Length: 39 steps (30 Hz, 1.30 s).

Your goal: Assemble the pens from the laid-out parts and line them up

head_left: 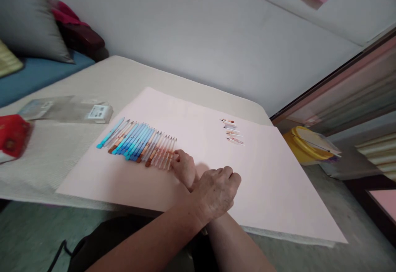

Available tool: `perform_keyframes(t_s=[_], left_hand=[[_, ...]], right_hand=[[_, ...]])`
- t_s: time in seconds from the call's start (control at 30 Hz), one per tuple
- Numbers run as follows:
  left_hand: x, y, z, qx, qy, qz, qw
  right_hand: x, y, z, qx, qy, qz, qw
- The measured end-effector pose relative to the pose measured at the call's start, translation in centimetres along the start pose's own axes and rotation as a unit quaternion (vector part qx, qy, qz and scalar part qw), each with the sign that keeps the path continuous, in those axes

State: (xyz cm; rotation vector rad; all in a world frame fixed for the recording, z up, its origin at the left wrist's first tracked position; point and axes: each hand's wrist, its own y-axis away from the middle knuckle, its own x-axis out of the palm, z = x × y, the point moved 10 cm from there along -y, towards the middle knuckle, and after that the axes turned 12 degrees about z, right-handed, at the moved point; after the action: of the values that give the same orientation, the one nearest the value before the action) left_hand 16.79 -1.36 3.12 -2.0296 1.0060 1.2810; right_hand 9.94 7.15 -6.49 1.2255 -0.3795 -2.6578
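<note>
My forearms cross over the table. My left hand (pixel 220 190) is on the right side, curled into a loose fist above the pink sheet (pixel 262 181); whatever may be inside it is hidden. Reaching under it to the left, my right hand (pixel 184 167) has its fingers pinched at the rightmost pen (pixel 172 150) of a long row. The row of pens (pixel 142 140) lies side by side, blue and light blue toward the left, clear with brown parts toward the right. Farther back on the sheet lie several slim pens (pixel 233 132), apart from the row.
A clear plastic package (pixel 83 111) with a white label lies left of the sheet, near a red object (pixel 14 136). Cushions (pixel 34 20) rest at the far left. A yellow bucket (pixel 306 144) stands beyond the table's right edge. A white wall (pixel 185 29) rises behind.
</note>
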Motion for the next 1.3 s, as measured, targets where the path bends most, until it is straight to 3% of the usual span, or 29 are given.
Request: perform_keyframes(t_s=[0.17, 0.6, 0.77, 0.93, 1.3], left_hand=[[0.1, -0.1, 0.0, -0.007, -0.001, 0.017, 1.0], [-0.1, 0.0, -0.2, 0.0, -0.01, -0.003, 1.0], [0.2, -0.1, -0.1, -0.012, -0.034, 0.023, 0.999], [0.3, -0.1, -0.4, 0.003, -0.063, -0.011, 0.998], [1.3, -0.1, -0.4, 0.014, -0.113, -0.009, 0.993]], right_hand=[[0.1, 0.0, 0.0, 0.003, 0.001, -0.001, 1.0], [0.2, -0.2, -0.1, -0.006, 0.001, -0.003, 1.0], [0.2, -0.3, -0.2, -0.008, 0.0, -0.012, 1.0], [0.5, -0.7, -0.7, -0.025, 0.001, -0.008, 1.0], [0.1, -0.8, -1.4, -0.025, -0.016, 0.002, 1.0]])
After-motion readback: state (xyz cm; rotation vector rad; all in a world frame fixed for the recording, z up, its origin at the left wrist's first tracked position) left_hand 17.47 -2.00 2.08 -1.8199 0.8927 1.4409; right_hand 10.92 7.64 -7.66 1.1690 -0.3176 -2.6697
